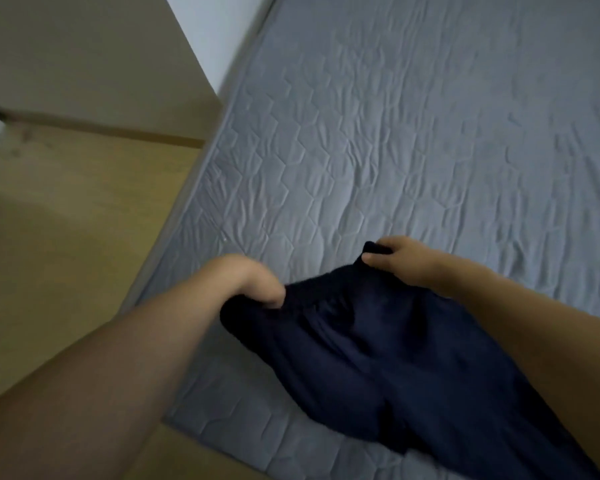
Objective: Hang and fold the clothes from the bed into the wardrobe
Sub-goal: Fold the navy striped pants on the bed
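Observation:
A dark navy garment with a gathered waistband hangs over the near part of the grey quilted bed. My left hand grips the waistband's left end with curled fingers. At the waistband's right end, my right hand pinches the cloth, thumb on the near side. The garment's lower part trails toward the bottom right and touches the mattress. The wardrobe is out of view.
A wooden floor lies left of the bed. A beige wall with a brown skirting board runs across the upper left. A white wall strip meets the bed's far left corner.

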`<act>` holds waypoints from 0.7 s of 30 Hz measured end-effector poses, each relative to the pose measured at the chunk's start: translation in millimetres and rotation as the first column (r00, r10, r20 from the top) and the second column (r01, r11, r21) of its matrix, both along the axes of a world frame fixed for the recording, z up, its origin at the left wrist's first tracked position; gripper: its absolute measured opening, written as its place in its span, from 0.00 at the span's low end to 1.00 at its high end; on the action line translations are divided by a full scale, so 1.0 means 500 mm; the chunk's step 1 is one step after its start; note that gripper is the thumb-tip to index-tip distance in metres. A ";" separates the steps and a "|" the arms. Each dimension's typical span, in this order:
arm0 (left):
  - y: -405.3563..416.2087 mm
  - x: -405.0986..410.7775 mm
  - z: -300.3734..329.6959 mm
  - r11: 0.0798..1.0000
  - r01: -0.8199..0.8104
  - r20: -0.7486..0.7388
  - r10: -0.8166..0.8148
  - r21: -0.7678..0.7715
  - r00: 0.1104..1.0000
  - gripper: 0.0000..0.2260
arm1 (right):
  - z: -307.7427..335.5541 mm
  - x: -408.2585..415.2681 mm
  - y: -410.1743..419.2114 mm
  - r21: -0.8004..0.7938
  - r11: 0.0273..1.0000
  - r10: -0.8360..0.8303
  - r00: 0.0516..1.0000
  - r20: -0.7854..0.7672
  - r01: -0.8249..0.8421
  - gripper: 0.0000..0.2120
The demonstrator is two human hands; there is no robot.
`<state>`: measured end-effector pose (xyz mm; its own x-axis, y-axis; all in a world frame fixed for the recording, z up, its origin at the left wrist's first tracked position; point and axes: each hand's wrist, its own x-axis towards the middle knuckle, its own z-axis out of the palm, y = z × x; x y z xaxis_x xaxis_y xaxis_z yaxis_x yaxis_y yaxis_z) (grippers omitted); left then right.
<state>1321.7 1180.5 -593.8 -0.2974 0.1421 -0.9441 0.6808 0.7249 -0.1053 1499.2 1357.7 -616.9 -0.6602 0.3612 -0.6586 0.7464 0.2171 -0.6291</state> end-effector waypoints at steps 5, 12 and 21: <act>0.163 -0.119 0.027 0.713 0.109 -0.478 0.341 0.693 0.809 0.20 | 0.034 -0.126 0.127 0.386 0.831 -0.271 0.898 -0.348 0.401 0.22; 0.043 -0.010 -0.223 0.402 -0.456 -0.022 0.768 0.794 0.640 0.17 | -0.146 0.014 0.094 0.326 0.835 -0.449 0.891 -0.057 0.442 0.34; 0.042 0.296 -0.455 -0.492 -0.870 0.667 0.654 0.017 -0.357 0.18 | -0.358 0.375 0.023 0.322 0.888 -0.453 0.742 0.494 0.328 0.44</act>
<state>1469.9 1201.7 -821.1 -0.3380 0.2776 -0.8993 -0.9096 0.1488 0.3878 1686.5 1369.2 -795.8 0.0141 0.6701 -0.7421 0.9928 -0.0975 -0.0692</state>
